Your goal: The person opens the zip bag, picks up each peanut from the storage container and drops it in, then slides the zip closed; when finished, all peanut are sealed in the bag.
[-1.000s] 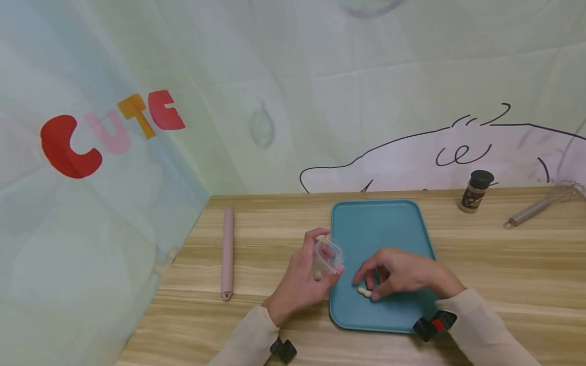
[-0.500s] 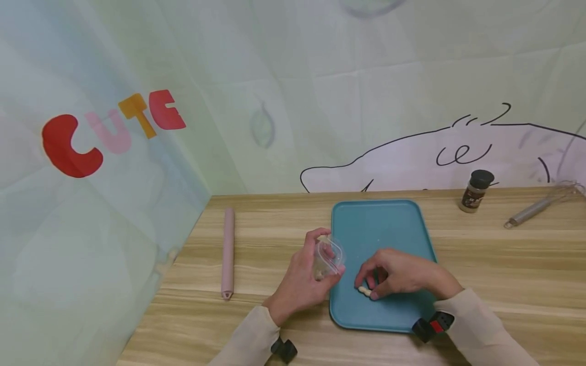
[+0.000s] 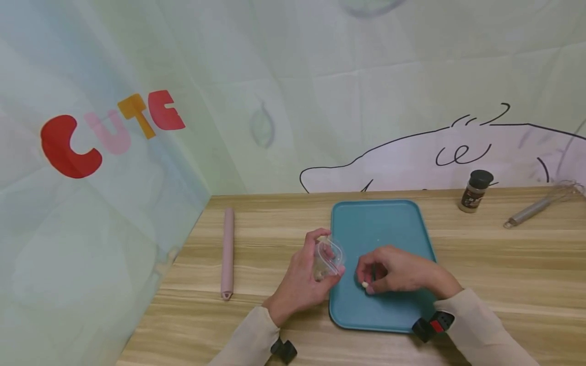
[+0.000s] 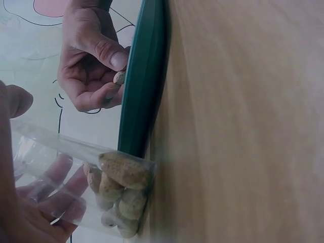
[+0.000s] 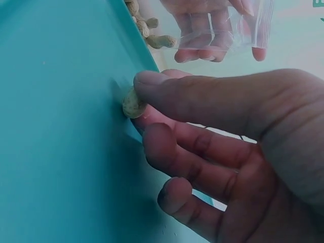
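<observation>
Curled round a clear zip bag (image 3: 326,262), my left hand (image 3: 299,279) holds it upright at the left edge of the blue tray (image 3: 380,218). Several unshelled peanuts (image 4: 121,192) fill the bottom of the bag, and its mouth gapes toward the top. Over the tray, my right hand (image 3: 398,272) pinches a single peanut (image 5: 133,105) between thumb and forefinger. In the head view only one pale end of that peanut shows; the fingers cover the rest.
A pink rolling pin (image 3: 227,254) lies left of the hands. Behind the tray to the right stand a black-capped seasoning jar (image 3: 473,192) and a lying whisk (image 3: 535,207). A printed cloth backdrop (image 3: 274,101) rises behind the wooden table (image 3: 192,310).
My right hand has gripped the peanut that lay on the tray and turned it, lifting it slightly. The left hand and the bag have stayed in place.
</observation>
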A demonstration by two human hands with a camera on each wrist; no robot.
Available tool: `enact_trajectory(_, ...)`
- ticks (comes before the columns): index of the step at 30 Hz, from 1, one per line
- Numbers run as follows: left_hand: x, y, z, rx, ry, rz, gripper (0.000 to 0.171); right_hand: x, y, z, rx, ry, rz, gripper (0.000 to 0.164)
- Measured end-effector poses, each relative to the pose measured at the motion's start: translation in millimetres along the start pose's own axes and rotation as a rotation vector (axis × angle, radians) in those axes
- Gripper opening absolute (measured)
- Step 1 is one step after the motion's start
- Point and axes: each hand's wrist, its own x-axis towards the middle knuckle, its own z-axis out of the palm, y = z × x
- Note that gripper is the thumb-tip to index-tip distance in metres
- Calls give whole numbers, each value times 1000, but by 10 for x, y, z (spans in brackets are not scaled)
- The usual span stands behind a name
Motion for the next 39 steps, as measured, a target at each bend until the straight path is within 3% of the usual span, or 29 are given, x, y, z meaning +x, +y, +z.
enact_trajectory(10, -8, 15, -4, -7, -6, -9, 72, -19, -45, -61, -23, 73, 55, 10)
enact_trajectory(20, -12, 22, -5, -3, -11, -15, 73, -49, -67, -121, -56, 185, 20, 14)
enact_trajectory(31, -5, 2, -3, -9, 1, 4, 73, -59, -54, -146, -15, 259, -30, 14)
enact_trajectory(39, -4, -6, 8, -4, -6, 14, 73, -85, -110, -175, 10, 337, -3, 11)
